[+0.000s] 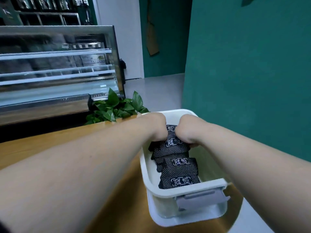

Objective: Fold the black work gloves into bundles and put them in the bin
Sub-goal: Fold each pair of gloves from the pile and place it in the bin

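Note:
A white plastic bin with a grey latch stands on the wooden table's right end. Inside lie several folded black glove bundles with white dots and white labels; the nearest bundle sits at the front. Both hands reach into the far half of the bin. My left hand and my right hand grip a bundle from either side, fingers curled down around it and mostly hidden.
The wooden table runs left under my forearms. A green leafy plant stands behind its far edge, with a glass display fridge beyond. A green wall rises close on the right.

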The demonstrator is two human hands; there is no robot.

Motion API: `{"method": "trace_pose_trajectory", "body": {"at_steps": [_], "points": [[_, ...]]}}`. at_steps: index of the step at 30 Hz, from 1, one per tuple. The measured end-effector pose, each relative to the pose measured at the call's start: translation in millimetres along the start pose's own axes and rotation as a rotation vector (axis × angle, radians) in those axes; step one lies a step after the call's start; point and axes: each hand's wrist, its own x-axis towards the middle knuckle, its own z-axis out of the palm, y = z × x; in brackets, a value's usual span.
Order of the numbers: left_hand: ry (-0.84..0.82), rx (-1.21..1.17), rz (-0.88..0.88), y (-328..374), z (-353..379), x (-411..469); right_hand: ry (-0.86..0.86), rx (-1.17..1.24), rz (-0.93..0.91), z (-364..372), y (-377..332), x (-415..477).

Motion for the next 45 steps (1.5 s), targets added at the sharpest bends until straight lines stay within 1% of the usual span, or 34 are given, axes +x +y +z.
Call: {"method": "trace_pose_trajectory", "body": {"at_steps": [4, 7, 10, 12, 17, 22, 24, 27, 33, 39, 42, 45], "points": [[-0.017, 0.036, 0.025, -1.2, 9.7, 8.5, -0.023, -0.199, -0.042, 8.1, 3.0, 5.2], [0.031, 0.097, 0.019, -2.3, 16.1, 10.4, -0.012, -0.281, -0.075, 13.9, 6.6, 7.9], [0.090, 0.154, 0.026, -2.2, 19.0, 10.2, 0.055, -0.277, -0.107, 13.8, 9.6, 9.5], [0.074, 0.164, 0.022, -2.1, 18.9, 8.9, 0.066, -0.269, -0.117, 11.5, 7.9, 7.7], [-0.013, 0.158, 0.023, 0.4, 11.2, 1.5, -0.036, -0.293, -0.125, 9.1, 6.2, 5.6], [-0.045, 0.149, 0.054, -5.8, 0.1, -12.0, -0.038, -0.132, -0.175, -10.4, 7.9, -4.9], [-0.002, 0.156, 0.066, -12.1, -1.9, -18.2, -0.021, -0.082, -0.193, -20.6, 5.2, -14.3], [0.103, 0.119, 0.084, -19.6, -6.9, -32.5, 0.015, 0.064, -0.188, -33.2, 4.0, -28.9], [0.249, -0.148, 0.048, -38.1, -12.9, -82.2, 0.101, 0.270, -0.190, -39.6, -5.2, -59.9], [0.338, -0.352, -0.058, -55.1, -1.0, -153.8, 0.164, 0.428, -0.267, -13.1, -32.5, -107.1], [0.356, -0.470, -0.130, -71.1, 11.0, -192.2, 0.156, 0.501, -0.323, 9.2, -53.9, -138.2], [0.362, -0.523, -0.186, -93.0, 28.3, -227.8, 0.126, 0.462, -0.404, 36.0, -77.0, -163.5]]}}
